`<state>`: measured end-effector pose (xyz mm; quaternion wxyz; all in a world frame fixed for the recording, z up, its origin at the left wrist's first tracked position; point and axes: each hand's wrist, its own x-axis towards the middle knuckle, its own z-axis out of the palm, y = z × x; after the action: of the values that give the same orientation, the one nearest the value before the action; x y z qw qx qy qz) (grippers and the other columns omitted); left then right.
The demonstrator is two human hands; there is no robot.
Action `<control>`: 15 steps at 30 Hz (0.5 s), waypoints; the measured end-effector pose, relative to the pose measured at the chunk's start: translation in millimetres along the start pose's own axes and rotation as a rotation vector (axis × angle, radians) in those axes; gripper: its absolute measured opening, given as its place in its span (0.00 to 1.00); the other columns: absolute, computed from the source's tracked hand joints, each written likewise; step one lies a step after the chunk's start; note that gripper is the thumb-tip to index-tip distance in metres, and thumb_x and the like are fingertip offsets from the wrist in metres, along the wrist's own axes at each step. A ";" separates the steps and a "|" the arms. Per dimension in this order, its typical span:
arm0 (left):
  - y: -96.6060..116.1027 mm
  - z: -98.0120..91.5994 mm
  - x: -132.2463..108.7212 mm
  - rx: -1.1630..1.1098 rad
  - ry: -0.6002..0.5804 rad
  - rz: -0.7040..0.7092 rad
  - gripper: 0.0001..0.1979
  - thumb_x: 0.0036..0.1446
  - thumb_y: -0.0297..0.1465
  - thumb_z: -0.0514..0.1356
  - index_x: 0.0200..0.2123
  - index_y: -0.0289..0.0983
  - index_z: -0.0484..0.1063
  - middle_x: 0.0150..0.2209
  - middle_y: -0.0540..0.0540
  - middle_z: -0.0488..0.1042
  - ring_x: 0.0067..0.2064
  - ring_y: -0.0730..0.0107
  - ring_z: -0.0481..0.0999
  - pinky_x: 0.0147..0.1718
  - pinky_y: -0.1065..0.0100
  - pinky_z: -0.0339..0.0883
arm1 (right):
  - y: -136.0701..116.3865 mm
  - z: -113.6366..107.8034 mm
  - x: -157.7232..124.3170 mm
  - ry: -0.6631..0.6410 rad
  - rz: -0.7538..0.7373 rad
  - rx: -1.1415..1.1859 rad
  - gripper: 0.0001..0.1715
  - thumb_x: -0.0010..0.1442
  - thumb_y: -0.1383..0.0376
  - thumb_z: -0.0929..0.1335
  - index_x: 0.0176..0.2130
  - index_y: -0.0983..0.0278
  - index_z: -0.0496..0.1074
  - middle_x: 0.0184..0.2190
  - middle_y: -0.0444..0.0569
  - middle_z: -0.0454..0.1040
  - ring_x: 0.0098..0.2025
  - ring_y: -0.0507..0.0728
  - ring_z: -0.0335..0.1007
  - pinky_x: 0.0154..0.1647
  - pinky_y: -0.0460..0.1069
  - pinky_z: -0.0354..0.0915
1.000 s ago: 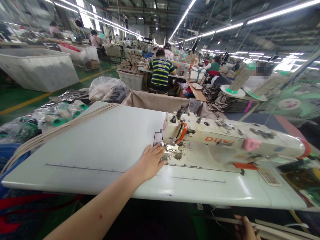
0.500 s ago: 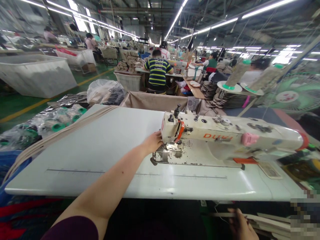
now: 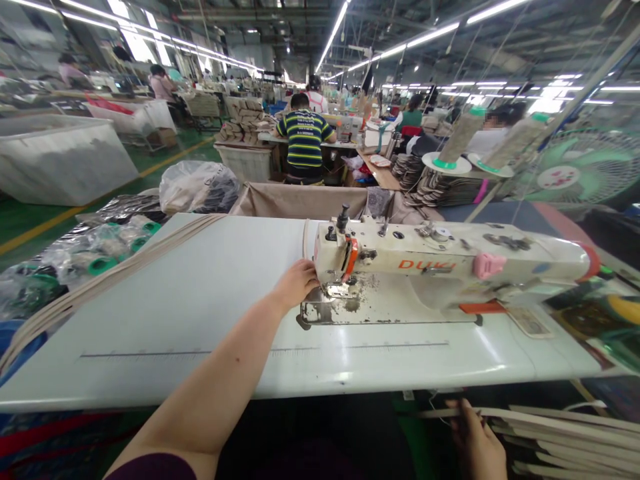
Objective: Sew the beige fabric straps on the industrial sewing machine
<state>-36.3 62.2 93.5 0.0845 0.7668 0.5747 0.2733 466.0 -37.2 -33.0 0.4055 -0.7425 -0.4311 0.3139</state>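
Progress: work seems underway; one thin beige strip [image 3: 306,235] lies beside the cream metal sewing machine [image 3: 395,247], whether stitched I cannot tell; loose flat beige strips [image 3: 550,425] at right seem not yet done | Left hand [image 3: 296,283]: curled, just before first strip, grip hidden | Right hand [image 3: 480,440]: below white table [image 3: 190,293], seemingly pinching one loose strip

Cream-white metal sewing machine [image 3: 450,252] — orange lettering, apparently "DUKI", partly covered; dark, yellow-striped short-sleeved shirt [image 3: 304,143] — pale back print, too small to read.
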 end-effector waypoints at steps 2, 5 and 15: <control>0.7 -2.5 -4.8 -0.001 0.006 -0.010 0.06 0.63 0.31 0.63 0.41 0.40 0.81 0.47 0.44 0.80 0.53 0.56 0.74 0.59 0.54 0.67 | -2.7 1.9 0.0 0.013 0.004 0.000 0.39 0.44 0.38 0.73 0.40 0.68 0.76 0.34 0.55 0.78 0.34 0.62 0.75 0.29 0.49 0.71; 2.6 -4.9 -13.1 -0.018 -0.003 -0.032 0.02 0.59 0.31 0.67 0.35 0.41 0.81 0.40 0.46 0.81 0.45 0.58 0.76 0.52 0.57 0.70 | -8.0 5.4 -1.8 0.018 0.088 0.063 0.39 0.44 0.38 0.73 0.40 0.68 0.76 0.31 0.53 0.77 0.32 0.62 0.74 0.28 0.49 0.70; 17.6 -1.1 -24.1 -0.089 0.008 -0.197 0.05 0.58 0.25 0.65 0.33 0.40 0.81 0.38 0.49 0.77 0.41 0.66 0.76 0.42 0.67 0.69 | -10.8 9.2 -6.3 -0.019 0.213 0.156 0.41 0.43 0.38 0.75 0.41 0.70 0.76 0.25 0.49 0.75 0.29 0.60 0.71 0.25 0.50 0.67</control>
<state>-26.7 33.9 94.5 0.1428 0.7010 0.6347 0.2920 451.5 -36.5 -27.2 0.4221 -0.7473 -0.3278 0.3949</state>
